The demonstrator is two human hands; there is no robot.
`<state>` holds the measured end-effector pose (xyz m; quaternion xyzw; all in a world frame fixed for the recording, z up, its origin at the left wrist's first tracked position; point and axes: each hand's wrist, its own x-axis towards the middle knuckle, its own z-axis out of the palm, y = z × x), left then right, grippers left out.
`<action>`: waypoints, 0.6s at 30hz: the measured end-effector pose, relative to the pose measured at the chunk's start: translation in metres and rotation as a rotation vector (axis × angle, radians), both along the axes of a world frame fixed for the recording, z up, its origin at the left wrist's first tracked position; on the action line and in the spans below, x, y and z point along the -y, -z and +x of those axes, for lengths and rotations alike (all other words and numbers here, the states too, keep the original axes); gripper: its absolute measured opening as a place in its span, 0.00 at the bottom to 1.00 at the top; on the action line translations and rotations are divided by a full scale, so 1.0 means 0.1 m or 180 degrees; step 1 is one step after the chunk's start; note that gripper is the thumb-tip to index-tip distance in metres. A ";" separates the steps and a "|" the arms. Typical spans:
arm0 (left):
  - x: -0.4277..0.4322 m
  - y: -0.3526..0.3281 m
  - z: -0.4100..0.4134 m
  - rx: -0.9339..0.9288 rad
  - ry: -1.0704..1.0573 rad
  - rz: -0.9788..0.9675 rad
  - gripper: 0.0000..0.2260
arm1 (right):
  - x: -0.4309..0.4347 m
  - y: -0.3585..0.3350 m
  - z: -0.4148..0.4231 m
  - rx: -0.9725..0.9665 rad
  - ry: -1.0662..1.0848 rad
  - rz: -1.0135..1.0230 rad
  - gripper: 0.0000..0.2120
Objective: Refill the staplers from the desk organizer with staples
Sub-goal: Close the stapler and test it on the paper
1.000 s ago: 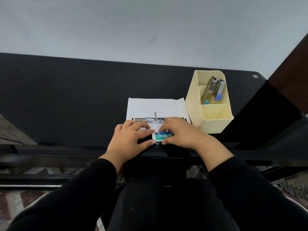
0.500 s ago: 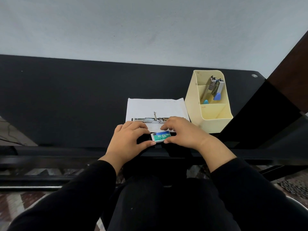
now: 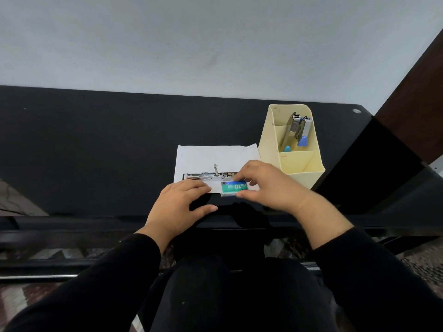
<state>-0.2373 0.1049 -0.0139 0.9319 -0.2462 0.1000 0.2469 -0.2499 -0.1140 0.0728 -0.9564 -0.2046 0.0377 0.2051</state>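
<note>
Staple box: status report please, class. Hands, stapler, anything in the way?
Right hand pinches staple box; left hand rests empty beside it. Opened stapler lies on paper, just beyond. More staplers stand in organizer; nothing blocking.

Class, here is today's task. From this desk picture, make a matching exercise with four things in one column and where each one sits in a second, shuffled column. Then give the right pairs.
Things
1. staple box
2. opened stapler
3. blue-tipped staplers
4. white paper

Places
A. standing inside the desk organizer
B. flat on the black desk
C. pinched in the right hand
D. lying on the white paper

Pairs: 1-C, 2-D, 3-A, 4-B
</note>
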 end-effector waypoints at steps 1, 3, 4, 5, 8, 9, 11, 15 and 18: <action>0.00 0.00 0.00 -0.0003 0.0021 0.0006 0.22 | 0.07 -0.08 -0.01 0.0098 0.0075 0.0126 0.14; 0.01 0.01 -0.01 0.0042 0.0039 -0.0047 0.21 | 0.25 -0.23 -0.03 0.0210 0.0343 0.0346 0.12; 0.02 0.01 -0.01 0.0078 0.0037 -0.0087 0.21 | 0.37 -0.30 -0.04 0.0243 0.0504 0.0386 0.10; 0.02 0.01 -0.01 0.0107 0.0027 -0.0113 0.20 | 0.49 -0.36 -0.05 0.0273 0.0667 0.0367 0.09; 0.02 0.02 -0.01 0.0147 0.0017 -0.0121 0.17 | 0.84 -0.45 -0.07 0.0185 0.1169 0.0164 0.08; 0.02 0.02 -0.01 0.0158 0.0008 -0.0125 0.16 | 0.91 -0.45 -0.07 0.0117 0.1298 0.0072 0.08; 0.01 0.02 -0.02 0.0159 -0.0004 -0.0143 0.16 | 0.98 -0.45 -0.05 0.0062 0.1456 -0.0141 0.06; 0.02 0.02 -0.02 0.0166 -0.0012 -0.0150 0.15 | 0.92 -0.43 0.02 0.0153 0.1765 -0.0217 0.06; 0.02 0.01 -0.02 0.0169 -0.0017 -0.0163 0.16 | 0.78 -0.38 0.12 0.0198 0.1907 -0.0424 0.10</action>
